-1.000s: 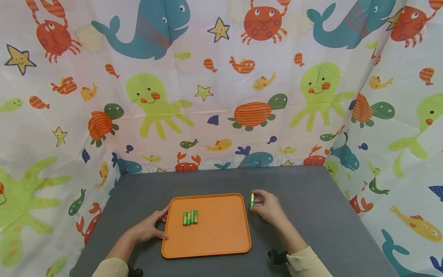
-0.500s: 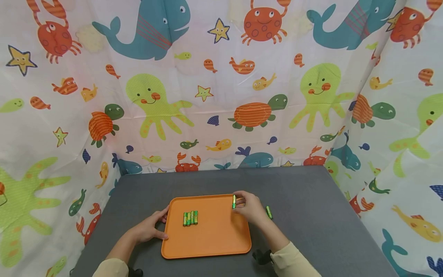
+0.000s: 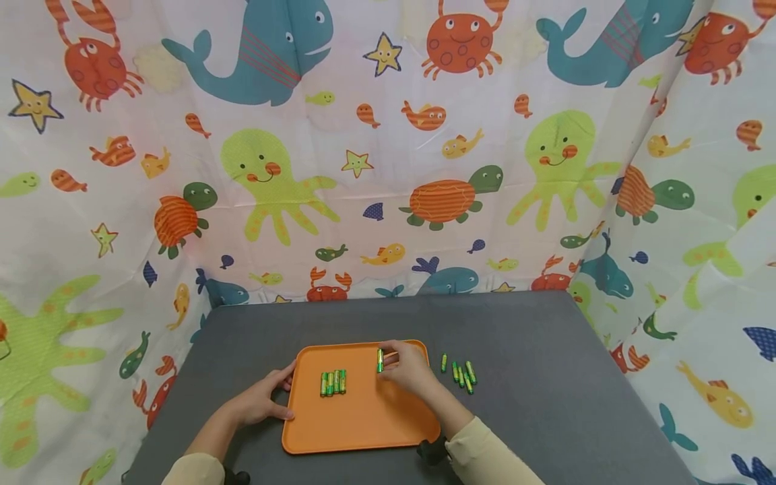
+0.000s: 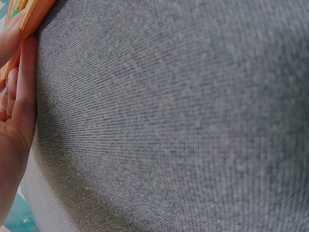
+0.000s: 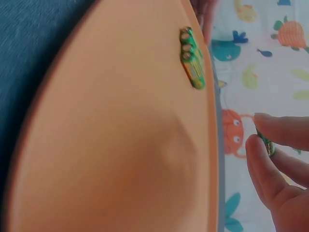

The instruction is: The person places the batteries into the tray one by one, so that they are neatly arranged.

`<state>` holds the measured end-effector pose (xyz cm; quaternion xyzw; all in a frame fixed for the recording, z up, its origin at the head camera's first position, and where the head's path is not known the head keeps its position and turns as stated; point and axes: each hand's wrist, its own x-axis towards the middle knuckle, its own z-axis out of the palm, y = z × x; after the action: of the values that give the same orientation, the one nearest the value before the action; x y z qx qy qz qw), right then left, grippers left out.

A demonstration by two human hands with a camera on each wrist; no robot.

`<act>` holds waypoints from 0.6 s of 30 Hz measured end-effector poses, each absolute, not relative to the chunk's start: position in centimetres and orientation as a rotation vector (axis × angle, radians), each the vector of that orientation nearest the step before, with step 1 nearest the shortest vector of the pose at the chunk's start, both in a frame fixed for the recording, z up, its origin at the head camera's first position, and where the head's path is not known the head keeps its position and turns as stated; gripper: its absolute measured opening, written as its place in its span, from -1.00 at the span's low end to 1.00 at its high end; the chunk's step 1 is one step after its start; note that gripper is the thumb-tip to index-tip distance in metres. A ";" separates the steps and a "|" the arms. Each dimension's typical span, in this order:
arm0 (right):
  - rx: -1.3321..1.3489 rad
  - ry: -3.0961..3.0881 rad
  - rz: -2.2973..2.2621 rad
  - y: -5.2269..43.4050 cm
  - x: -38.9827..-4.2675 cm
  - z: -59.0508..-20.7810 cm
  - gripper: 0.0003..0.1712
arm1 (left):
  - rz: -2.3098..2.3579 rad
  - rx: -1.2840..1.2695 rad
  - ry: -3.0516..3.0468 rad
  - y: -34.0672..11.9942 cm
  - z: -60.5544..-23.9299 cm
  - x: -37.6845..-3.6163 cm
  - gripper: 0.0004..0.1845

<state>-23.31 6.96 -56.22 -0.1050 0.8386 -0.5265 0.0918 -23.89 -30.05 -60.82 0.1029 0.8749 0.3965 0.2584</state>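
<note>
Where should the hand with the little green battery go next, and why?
Probably a bit further left and down, to lay the battery beside the row of four on the orange tray. The right hand pinches it above the tray, apart from the row, while the left hand holds the tray's edge. More batteries lie on the grey table.

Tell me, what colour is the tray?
The tray is plain orange, clearest in the head view.

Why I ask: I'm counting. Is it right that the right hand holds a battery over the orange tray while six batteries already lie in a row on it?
Not quite: the head view shows four batteries in the row on the orange tray, not six. The right hand does hold a battery over it.
</note>
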 end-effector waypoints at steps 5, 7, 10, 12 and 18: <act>-0.309 2.472 -1.532 5.3 -23.5 -57.3 -0.35 | 1.087 0.266 2.359 -30.0 -60.9 -23.8 0.29; -0.310 2.466 -1.515 4.8 -23.6 -58.0 -0.35 | 1.086 0.268 2.358 -30.0 -60.9 -23.8 0.29; -0.299 2.454 -1.503 3.8 -23.7 -58.8 -0.35 | 1.081 0.273 2.361 -30.0 -60.9 -23.9 0.29; -0.294 2.452 -1.497 3.0 -23.7 -59.1 -0.36 | 1.077 0.281 2.364 -30.0 -60.7 -23.9 0.29; -0.302 2.495 -1.414 1.1 -23.7 -59.4 -0.36 | 1.054 0.283 2.374 -30.0 -60.4 -23.7 0.28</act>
<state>-23.71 1.06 -59.41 -0.1039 0.8580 -0.4864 0.1284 -23.66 -29.98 -60.42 0.1046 0.8770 0.3893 0.2614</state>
